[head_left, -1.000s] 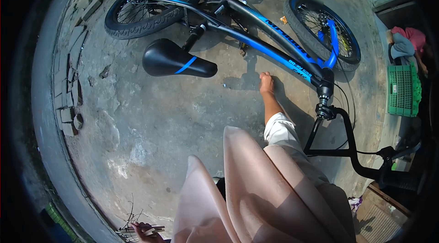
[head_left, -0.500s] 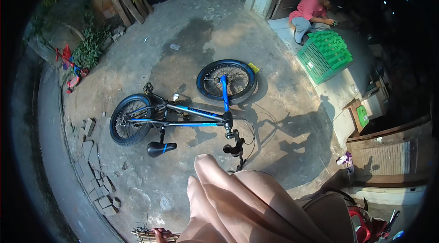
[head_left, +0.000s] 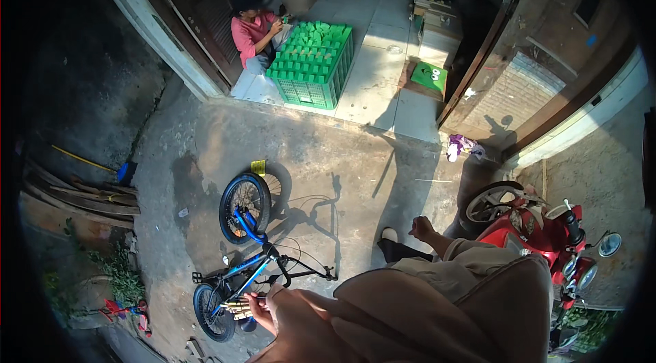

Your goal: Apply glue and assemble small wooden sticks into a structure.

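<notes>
My left hand (head_left: 262,313) is closed around a bundle of thin, light-coloured sticks (head_left: 236,309), partly hidden by my sleeve. Beneath the bundle, a black and blue bicycle (head_left: 250,266) lies on its side on the concrete, its saddle mostly covered. My right hand (head_left: 422,228) hangs out ahead of my body, its fingers curled with nothing visible in them. One of my feet, in a light shoe (head_left: 389,234), steps on the ground to its left.
On the raised doorway floor a person in pink (head_left: 250,35) sits beside a green crate (head_left: 307,86) heaped with green pieces. A red motorcycle (head_left: 526,226) stands at the right. Crumpled purple cloth (head_left: 465,148) lies by the door. Planks (head_left: 82,196) and a blue broom (head_left: 126,172) are at the left.
My view has swung right toward the doorway, so the bicycle, person and crate sit further left. My right hand and the motorcycle now show clearly. The sticks stay in my left hand.
</notes>
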### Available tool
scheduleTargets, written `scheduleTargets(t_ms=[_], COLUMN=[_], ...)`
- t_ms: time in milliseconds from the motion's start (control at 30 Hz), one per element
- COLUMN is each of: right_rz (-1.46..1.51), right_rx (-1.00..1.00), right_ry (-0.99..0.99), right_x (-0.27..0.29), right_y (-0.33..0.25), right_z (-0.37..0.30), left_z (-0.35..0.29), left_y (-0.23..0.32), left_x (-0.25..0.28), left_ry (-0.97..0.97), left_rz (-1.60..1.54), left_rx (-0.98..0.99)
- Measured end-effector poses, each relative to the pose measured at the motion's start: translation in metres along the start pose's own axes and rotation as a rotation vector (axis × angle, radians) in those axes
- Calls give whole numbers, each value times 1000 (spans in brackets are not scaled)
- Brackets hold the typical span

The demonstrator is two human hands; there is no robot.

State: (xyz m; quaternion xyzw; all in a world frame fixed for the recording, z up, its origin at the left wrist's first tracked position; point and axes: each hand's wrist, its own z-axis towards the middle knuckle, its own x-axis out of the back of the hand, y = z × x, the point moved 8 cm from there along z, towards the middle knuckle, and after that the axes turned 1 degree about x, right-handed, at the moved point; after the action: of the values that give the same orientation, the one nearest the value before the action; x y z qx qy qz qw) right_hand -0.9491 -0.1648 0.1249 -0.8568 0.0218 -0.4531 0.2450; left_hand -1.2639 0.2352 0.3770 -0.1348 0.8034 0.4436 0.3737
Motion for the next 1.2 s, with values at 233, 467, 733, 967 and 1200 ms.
scheduleTargets(t_ms=[233, 467, 733, 967, 1200], right_rz=[503, 950, 564, 198, 566], right_rx=[-7, -7, -27, -9, 243], right_ry=[271, 318, 407, -339, -313], right_x=[140, 246, 406, 405, 489], right_y=[17, -23, -63, -154, -167], right_z=[125, 278, 416, 513, 663], left_z=[103, 261, 443, 512, 593], left_y=[-166, -275, -362, -471, -575], left_x=[-179, -308, -567, -706, -748], left_ry=[-48, -22, -306, -571, -447], left_rz=[-72, 61, 257, 308, 376], left_rx=[203, 308, 417, 638, 722])
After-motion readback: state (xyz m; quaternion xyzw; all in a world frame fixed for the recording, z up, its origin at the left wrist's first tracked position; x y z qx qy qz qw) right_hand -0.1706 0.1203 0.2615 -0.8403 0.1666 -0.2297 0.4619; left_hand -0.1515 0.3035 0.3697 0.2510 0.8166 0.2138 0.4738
